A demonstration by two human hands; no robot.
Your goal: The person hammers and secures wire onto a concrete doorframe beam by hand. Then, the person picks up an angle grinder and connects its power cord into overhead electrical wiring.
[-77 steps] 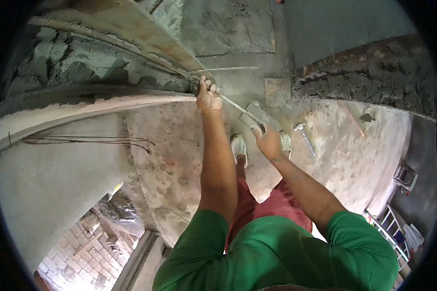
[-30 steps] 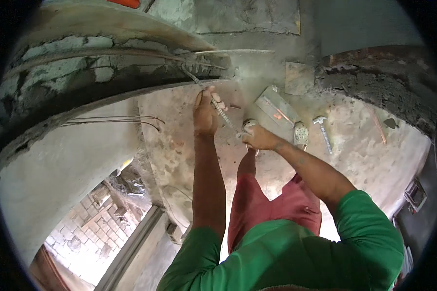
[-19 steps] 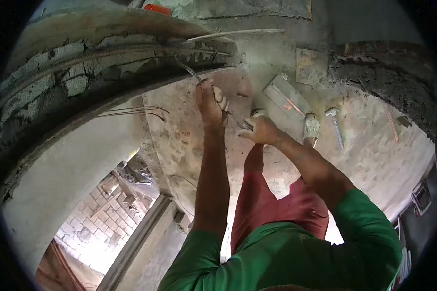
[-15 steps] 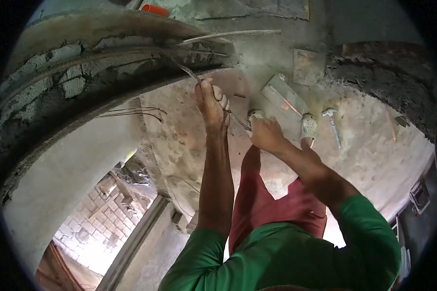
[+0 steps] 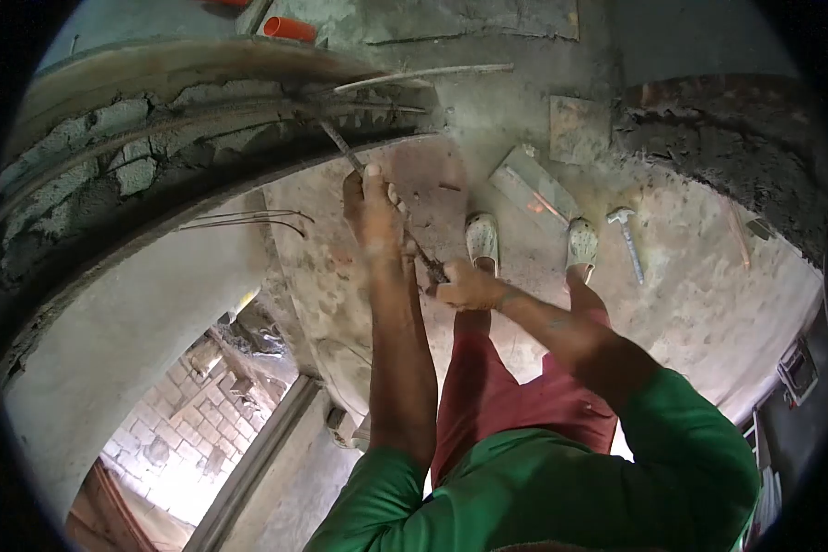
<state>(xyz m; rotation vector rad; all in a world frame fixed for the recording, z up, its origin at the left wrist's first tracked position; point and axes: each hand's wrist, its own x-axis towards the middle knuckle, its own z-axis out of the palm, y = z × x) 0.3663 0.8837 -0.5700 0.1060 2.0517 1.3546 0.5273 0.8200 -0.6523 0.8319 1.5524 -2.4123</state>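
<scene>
My left hand (image 5: pixel 374 216) is closed around a long, dark steel rebar (image 5: pixel 342 147), which slants from upper left to lower right. Lower down, near the bar's bottom end, my right hand (image 5: pixel 471 287) is wrapped around it too. The upper end of the bar reaches the underside of a curved, rough mortar ledge (image 5: pixel 138 175); whether it is lodged there I cannot tell. My left hand is slightly blurred.
A hammer (image 5: pixel 628 244) lies on the floor right of my shoes. Ahead of them sits a flat rectangular board (image 5: pixel 524 184) with a stick on it. Thin bent rods (image 5: pixel 248 219) jut out at left. An orange pipe (image 5: pixel 290 29) and a pale strip (image 5: pixel 423 75) lie beyond.
Both hands have shifted left and down toward my body with the rebar. The bar now slants more steeply, and my right hand no longer covers my left shoe.
</scene>
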